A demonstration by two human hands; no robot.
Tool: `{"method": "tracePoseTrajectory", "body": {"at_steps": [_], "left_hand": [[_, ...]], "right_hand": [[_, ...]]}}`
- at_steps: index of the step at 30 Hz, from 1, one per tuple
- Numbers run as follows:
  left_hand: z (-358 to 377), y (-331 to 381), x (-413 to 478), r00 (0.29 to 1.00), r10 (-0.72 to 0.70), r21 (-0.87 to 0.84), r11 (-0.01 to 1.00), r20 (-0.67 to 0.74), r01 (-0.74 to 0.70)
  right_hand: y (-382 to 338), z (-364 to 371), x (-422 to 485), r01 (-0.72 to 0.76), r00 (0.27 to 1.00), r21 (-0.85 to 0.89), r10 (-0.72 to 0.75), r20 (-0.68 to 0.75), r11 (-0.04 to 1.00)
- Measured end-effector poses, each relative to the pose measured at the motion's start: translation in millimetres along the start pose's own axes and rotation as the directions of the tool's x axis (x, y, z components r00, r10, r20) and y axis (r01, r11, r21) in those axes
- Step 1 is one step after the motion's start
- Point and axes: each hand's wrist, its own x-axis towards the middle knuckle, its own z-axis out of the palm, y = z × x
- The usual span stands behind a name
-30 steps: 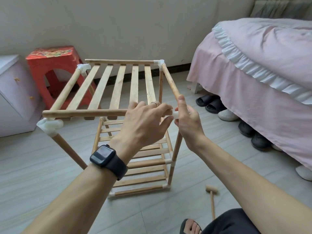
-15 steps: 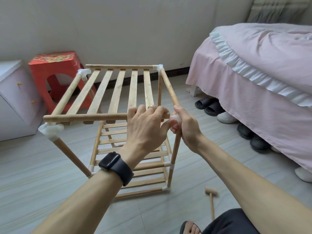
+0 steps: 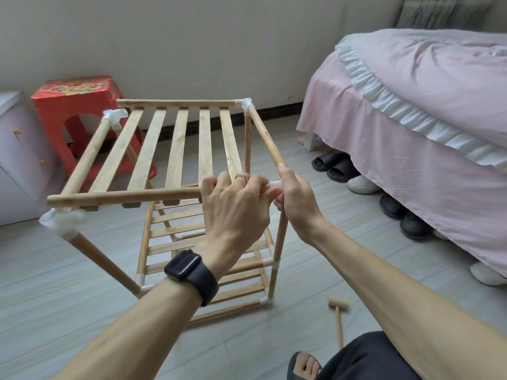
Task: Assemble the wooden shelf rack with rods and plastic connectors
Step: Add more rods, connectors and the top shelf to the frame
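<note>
Home bedroom. Bed [image 3: 411,111] under pink quilt with white ruffled trim. Slippers [image 3: 333,165] and shoes [image 3: 413,226] tucked under bed's edge. Grey curtain [image 3: 441,12] behind bed. Pale tiled floor [image 3: 68,297] beside bed. Well apart from bed, against plain wall [image 3: 192,45]: red plastic stool [image 3: 74,105], and white cabinet [image 3: 19,165] with small gold knobs just beyond stool. Dark skirting [image 3: 279,111] along wall foot, between stool and bed.

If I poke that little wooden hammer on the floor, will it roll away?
Probably not far: the wooden hammer has a crosswise head that would likely stop its thin round handle rolling. It looks small and all wood, so likely light and stiff. On the smooth floor tiles it may slide instead.
</note>
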Motion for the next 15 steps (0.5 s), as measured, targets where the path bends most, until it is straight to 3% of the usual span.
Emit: {"method": "tracePoseTrajectory", "body": {"at_steps": [9,13,15], "left_hand": [[2,5,5,0.999,-0.027,0.043,0.999,0.041,0.026],[-5,-3,5,0.995,0.066,0.050,0.996,0.075,-0.070],[-11,-13,2,0.986,0.150,0.067,0.986,0.070,-0.155]], "right_hand": [[-2,2,2,0.028,0.999,-0.022,-0.028,0.018,0.999],[-5,-4,2,0.036,0.994,-0.026,-0.033,0.109,0.999],[-4,-5,2,0.039,0.996,-0.025,-0.037,0.083,0.999]]}}
